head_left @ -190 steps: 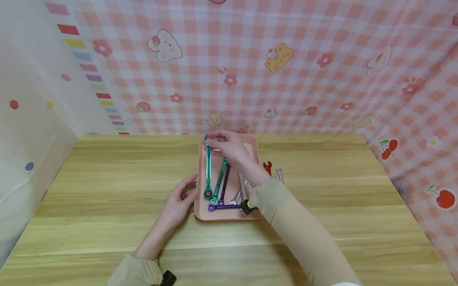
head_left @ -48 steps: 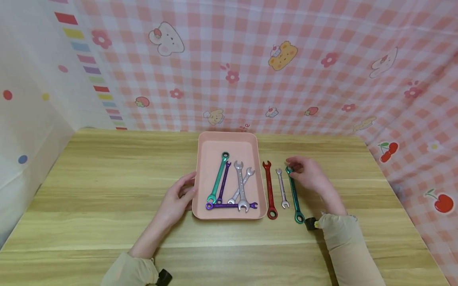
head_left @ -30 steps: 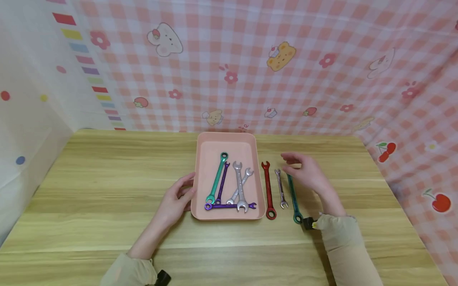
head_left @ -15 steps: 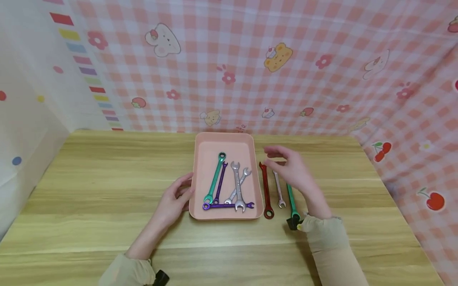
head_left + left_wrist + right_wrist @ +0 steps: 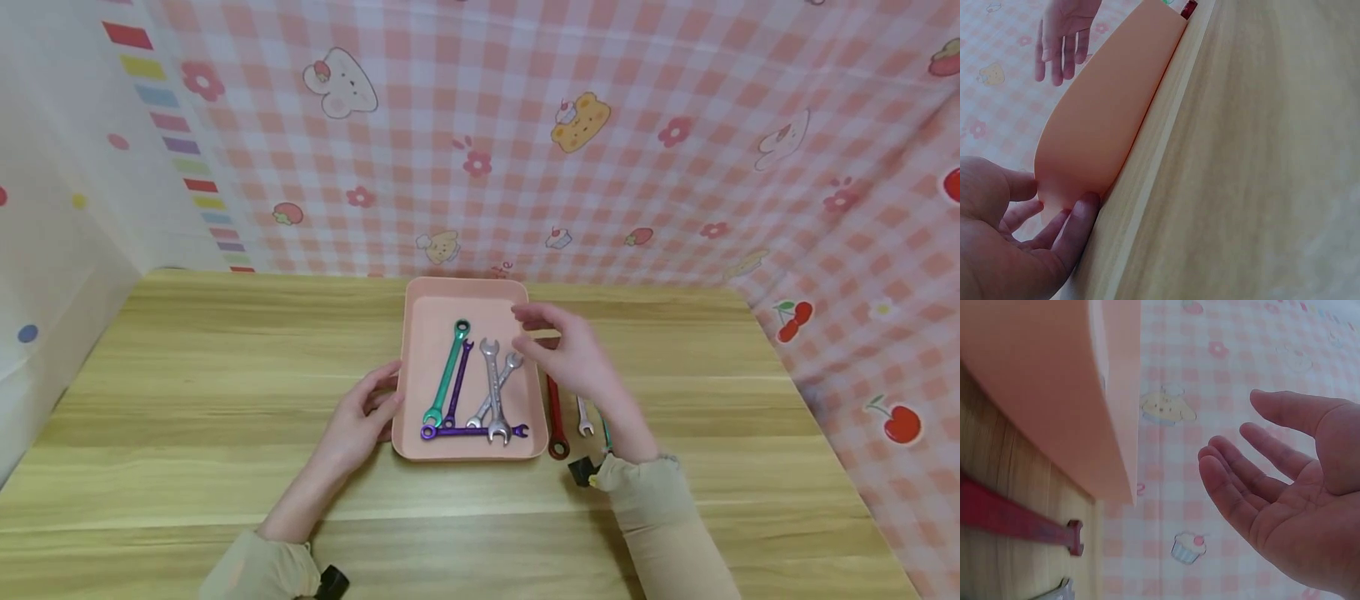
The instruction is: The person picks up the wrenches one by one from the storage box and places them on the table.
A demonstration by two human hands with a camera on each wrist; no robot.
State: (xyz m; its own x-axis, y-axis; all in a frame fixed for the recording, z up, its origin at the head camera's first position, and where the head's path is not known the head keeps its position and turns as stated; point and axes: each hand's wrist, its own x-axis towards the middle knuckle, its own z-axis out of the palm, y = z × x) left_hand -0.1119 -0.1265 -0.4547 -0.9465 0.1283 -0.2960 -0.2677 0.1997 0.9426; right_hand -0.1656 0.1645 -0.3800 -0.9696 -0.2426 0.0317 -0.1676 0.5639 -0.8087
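Note:
My left hand (image 5: 356, 425) rests on the table with its fingertips against the left outer wall of a pink tray (image 5: 427, 287); the left wrist view shows thumb and fingers touching that wall. My right hand (image 5: 566, 354) hovers by the tray's right rim, fingers relaxed and holding nothing, as the right wrist view confirms. Inside the tray lie a green wrench (image 5: 450, 371), an upright purple wrench (image 5: 458, 387), a crosswise purple wrench (image 5: 453, 432), a large silver wrench (image 5: 492, 387) and a smaller silver wrench (image 5: 483, 408) crossing under it.
Right of the tray, side by side on the wooden table (image 5: 225, 400), are a red wrench (image 5: 557, 425), a small silver wrench (image 5: 585, 421) and a green wrench (image 5: 607, 429), partly covered by my right hand and forearm. A checked pink cloth (image 5: 420, 125) hangs behind.
Earlier my right hand lifted a green wrench from the tray and laid it right of the small silver wrench. It let go and moved left to the tray. My left hand stayed.

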